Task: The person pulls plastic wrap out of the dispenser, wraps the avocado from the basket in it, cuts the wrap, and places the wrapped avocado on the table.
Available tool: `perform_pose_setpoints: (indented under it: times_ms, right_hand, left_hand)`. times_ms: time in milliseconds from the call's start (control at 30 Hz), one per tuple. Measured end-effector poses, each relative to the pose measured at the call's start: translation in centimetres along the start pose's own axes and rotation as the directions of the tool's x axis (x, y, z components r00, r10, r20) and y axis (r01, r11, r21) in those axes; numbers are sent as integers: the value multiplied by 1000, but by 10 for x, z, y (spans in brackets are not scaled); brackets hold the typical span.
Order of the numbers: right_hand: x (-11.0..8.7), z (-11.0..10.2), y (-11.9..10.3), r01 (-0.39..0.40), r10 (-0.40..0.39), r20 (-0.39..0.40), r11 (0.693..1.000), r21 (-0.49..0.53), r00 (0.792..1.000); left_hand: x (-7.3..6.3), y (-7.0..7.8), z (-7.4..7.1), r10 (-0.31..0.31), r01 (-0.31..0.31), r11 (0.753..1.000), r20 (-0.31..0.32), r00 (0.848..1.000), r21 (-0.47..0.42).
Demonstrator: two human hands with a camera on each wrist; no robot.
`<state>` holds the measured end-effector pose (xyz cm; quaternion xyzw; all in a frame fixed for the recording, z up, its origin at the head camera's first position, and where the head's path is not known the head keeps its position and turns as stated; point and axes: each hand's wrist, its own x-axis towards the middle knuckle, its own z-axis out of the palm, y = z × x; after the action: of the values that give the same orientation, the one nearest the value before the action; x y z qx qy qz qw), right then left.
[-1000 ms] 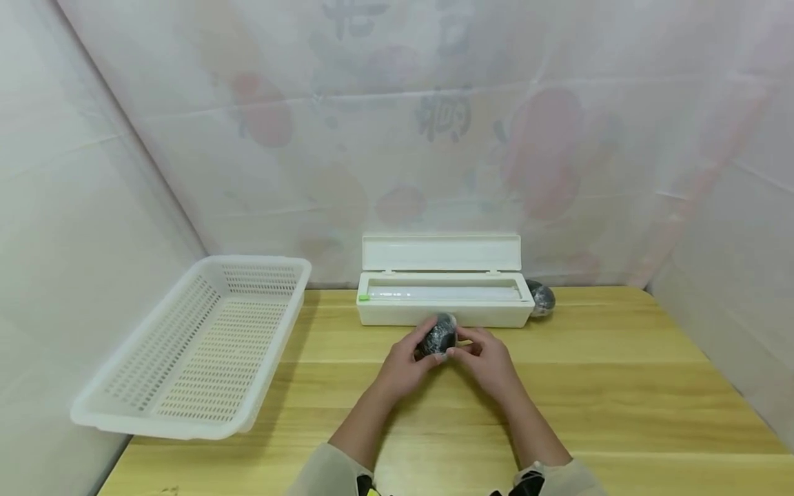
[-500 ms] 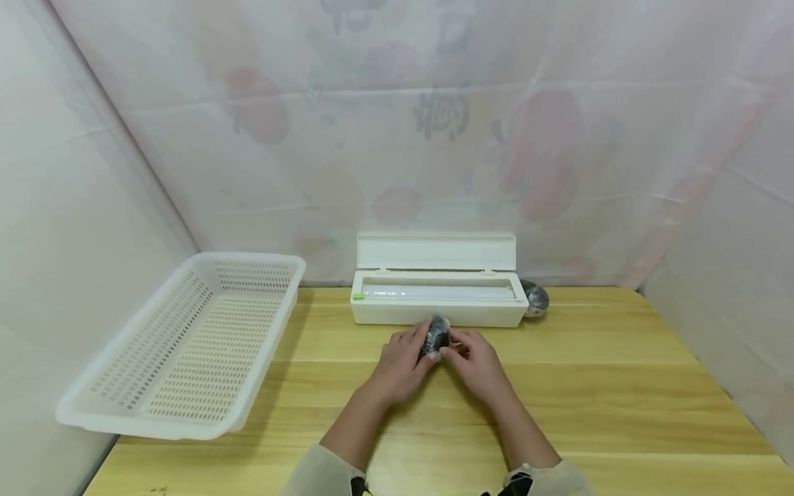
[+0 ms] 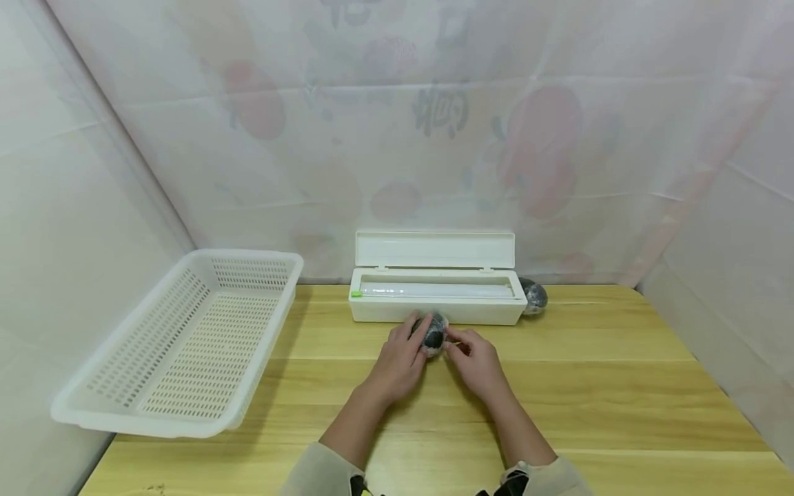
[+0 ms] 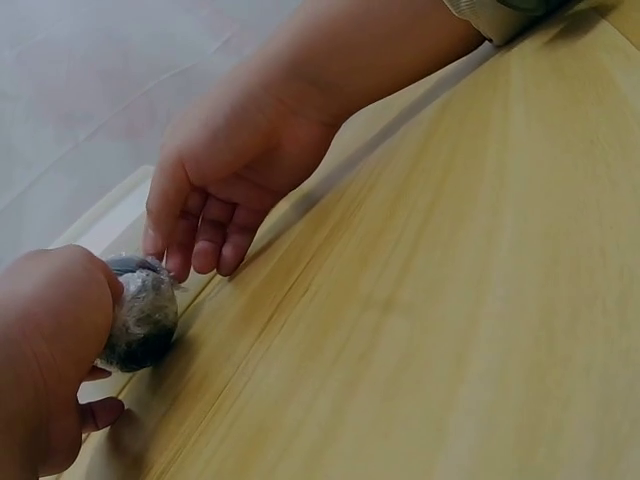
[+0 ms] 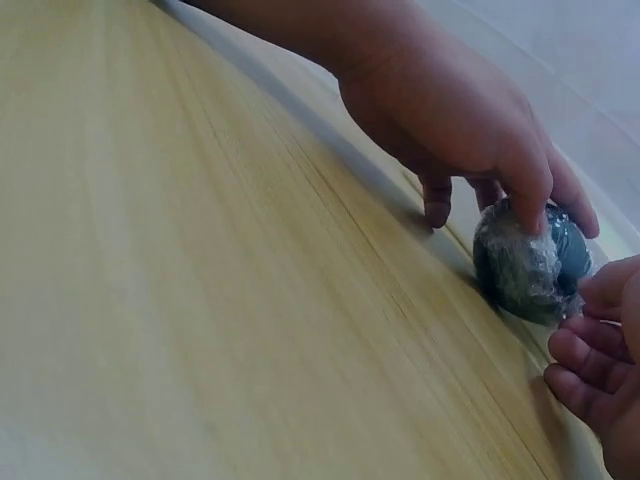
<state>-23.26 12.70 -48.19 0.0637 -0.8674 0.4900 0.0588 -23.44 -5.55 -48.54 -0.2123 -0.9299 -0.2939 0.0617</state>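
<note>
A dark, rounded object point(image 3: 436, 333) wrapped in clear cling film sits on the table just before the white box. My left hand point(image 3: 397, 364) holds it from the left, fingers over its top and side. On the other side, my right hand point(image 3: 477, 362) pinches the cling film at the object's right edge. Crinkled film shows on the dark object point(image 4: 142, 322) in the left wrist view, with a loose bit at the right fingertips. In the right wrist view, the left hand point(image 5: 460, 115) reaches over the object point(image 5: 520, 265), which looks dark green; its exact kind is unclear.
The long white box point(image 3: 437, 313) stands with its lid raised, a cling film roll point(image 3: 434, 290) and small green slider point(image 3: 356, 294) inside. Another dark wrapped object point(image 3: 534, 297) lies partly behind its right end. A white slotted basket point(image 3: 273, 365) stands left on the wooden table point(image 3: 595, 399).
The wrapped object has turned a little in my left hand, whose fingers now lie further over its top. My right fingers stay at its right edge. The head view has shifted slightly.
</note>
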Motion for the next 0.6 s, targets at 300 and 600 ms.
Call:
perform_pose_setpoints:
  times_ms: [300,600]
  right_hand:
    - [1,2,8,12,-10,-61,999,40,998]
    - [4,-3,11,53,-47,-61,993,108,997]
  left_hand:
    - [-1,-4,0,-38,38,992,1,999,-121]
    - [0,-5,0,-85,68,936,-33,996,-346]
